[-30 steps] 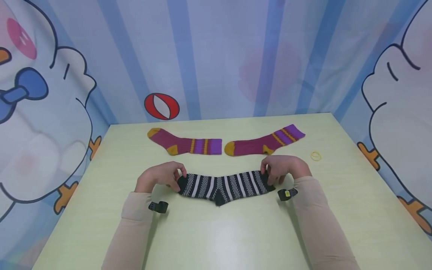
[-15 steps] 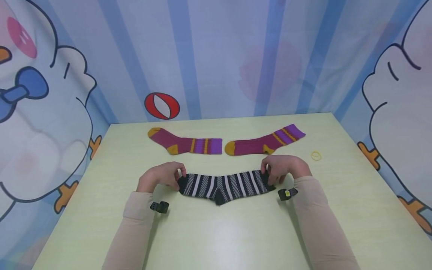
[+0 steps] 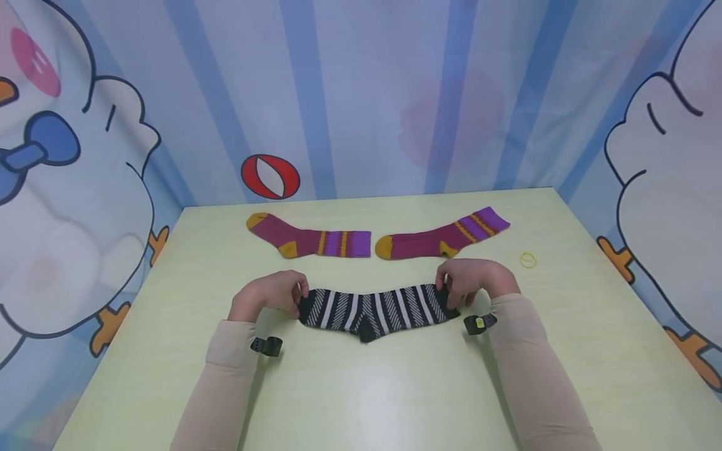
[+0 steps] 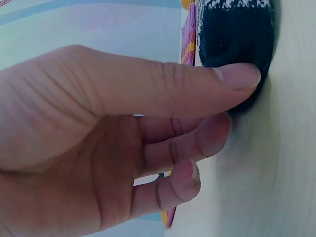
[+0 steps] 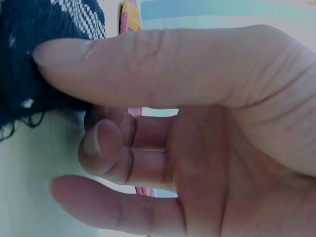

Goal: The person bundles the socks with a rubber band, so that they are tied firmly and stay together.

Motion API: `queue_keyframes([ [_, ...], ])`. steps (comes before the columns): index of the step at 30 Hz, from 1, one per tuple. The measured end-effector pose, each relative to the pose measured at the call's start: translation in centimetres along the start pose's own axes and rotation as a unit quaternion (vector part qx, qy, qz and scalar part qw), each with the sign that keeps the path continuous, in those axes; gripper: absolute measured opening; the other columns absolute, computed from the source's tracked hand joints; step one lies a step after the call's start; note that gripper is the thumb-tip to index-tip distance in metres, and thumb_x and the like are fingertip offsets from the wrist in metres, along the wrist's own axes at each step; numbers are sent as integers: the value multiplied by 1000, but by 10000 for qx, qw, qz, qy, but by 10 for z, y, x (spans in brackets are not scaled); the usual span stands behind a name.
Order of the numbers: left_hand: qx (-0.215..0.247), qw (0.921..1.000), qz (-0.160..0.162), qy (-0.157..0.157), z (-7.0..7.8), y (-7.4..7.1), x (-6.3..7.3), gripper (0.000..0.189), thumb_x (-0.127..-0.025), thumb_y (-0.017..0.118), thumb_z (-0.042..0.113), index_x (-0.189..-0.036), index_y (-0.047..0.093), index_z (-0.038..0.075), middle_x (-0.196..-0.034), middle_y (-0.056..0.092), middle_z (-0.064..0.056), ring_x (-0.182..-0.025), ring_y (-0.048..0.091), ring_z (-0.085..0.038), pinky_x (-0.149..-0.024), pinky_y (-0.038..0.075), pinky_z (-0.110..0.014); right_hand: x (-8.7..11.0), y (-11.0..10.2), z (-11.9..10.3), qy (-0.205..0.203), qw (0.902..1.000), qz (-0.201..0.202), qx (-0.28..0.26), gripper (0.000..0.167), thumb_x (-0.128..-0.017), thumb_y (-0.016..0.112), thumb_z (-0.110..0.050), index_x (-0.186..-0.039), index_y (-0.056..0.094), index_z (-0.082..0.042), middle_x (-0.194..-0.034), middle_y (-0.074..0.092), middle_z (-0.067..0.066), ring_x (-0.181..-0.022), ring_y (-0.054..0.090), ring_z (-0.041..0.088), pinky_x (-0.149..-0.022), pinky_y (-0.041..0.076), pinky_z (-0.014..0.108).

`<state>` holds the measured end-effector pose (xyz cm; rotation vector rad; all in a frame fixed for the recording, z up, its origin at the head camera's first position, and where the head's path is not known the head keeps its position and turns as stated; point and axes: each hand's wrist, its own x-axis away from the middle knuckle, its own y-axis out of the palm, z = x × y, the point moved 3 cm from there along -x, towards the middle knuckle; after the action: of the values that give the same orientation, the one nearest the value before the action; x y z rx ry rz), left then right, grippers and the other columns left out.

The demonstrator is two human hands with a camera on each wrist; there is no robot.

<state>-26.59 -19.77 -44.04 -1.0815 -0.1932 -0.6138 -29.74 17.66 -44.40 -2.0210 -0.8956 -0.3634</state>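
1. Striped sock, black and white, is lying stretched out on the table, bridging the two hands, with its dark heel pointing toward the person.
2. Left hand is pinching the rounded black toe end: the thumb is lying right across it, the index finger is mostly hiding, and the other fingers are curling loosely below.
3. Right hand is pinching the dark cuff end, thumb pressing over the cloth; its lowest visible finger is stretching almost straight, and loose threads are hanging from the cuff.
4. Both forearms, in beige sleeves, are reaching forward, hands bending inward from either side; small black wrist devices are sitting at the cuffs.
5. Behind, the table is carrying two maroon socks nearly end to end, while yellow bands are resting near the right one.
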Motion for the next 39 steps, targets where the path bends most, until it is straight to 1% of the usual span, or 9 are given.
queue_keyframes([
  [7, 154, 9999, -7, -16, -1, 1, 0, 41, -76, 81, -4, -108, 57, 7, -91, 62, -7, -81, 55, -23, -76, 45, -37, 0, 0, 0, 37, 10000, 26, -6, 35, -77, 77, 4, -105, 58, -6, -96, 55, 13, -76, 61, 24, -67, 57, 37],
  [14, 148, 9999, -66, 2, -3, 2, 0, 42, -76, 81, -4, -108, 56, 8, -92, 62, -8, -82, 56, -23, -78, 46, -38, -1, 1, 1, -22, 10000, -5, 12, 35, -77, 77, 4, -105, 57, -5, -95, 56, 13, -76, 60, 23, -67, 57, 37],
  [20, 85, 10000, -48, 16, -3, 3, -1, 42, -76, 82, -3, -108, 57, 8, -92, 62, -8, -81, 56, -23, -77, 46, -38, -1, 1, 1, -31, 10000, 19, 31, 36, -77, 78, 4, -105, 58, -6, -96, 57, 13, -76, 61, 23, -67, 57, 37],
  [27, 28, 10000, -64, -48, -3, 2, -3, 41, -77, 82, -2, -110, 59, 7, -93, 61, -7, -84, 56, -23, -80, 47, -39, -1, 0, 2, -42, 10000, 32, 12, 36, -77, 78, 4, -105, 58, -6, -96, 57, 13, -77, 61, 23, -67, 57, 37],
  [32, 70, 9999, -87, 39, -4, 2, -2, 41, -77, 82, -2, -110, 59, 6, -93, 61, -7, -84, 55, -23, -81, 47, -39, -1, 0, 3, -81, 10000, 26, -11, 36, -78, 78, 3, -105, 58, -6, -95, 57, 13, -75, 61, 23, -67, 57, 37],
  [39, 101, 9997, -132, 187, -3, -1, 1, 41, -77, 81, -2, -110, 59, 5, -92, 60, -7, -83, 55, -22, -81, 47, -39, -2, -1, 6, -185, 9998, 49, -22, 34, -79, 80, -4, -105, 58, -6, -94, 57, 11, -73, 62, 22, -67, 56, 37],
])
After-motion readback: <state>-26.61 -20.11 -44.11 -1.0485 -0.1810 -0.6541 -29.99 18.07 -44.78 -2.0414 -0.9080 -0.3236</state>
